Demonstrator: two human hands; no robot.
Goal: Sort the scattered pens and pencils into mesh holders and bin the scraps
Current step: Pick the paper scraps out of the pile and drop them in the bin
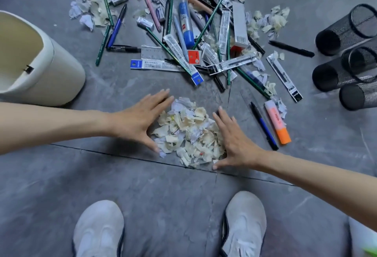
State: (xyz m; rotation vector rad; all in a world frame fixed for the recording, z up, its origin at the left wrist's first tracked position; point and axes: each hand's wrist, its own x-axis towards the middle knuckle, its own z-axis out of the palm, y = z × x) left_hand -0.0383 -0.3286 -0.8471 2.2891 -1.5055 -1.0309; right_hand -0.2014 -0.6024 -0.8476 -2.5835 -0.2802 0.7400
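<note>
A heap of paper scraps and pencil shavings (189,132) lies on the grey floor in front of my feet. My left hand (138,120) rests flat against the heap's left side, fingers straight. My right hand (234,140) lies flat against its right side, fingers spread. Beyond the heap spreads a jumble of pens, green pencils and packaged refills (195,38). A cream bin (38,63) stands open at the left. Several black mesh holders (346,56) lie on their sides at the right.
An orange highlighter (278,123) and a blue-black pen (264,126) lie just right of my right hand. More scraps (89,3) sit at the far left and far right (269,20) of the jumble. My two grey shoes (98,230) stand at the near edge.
</note>
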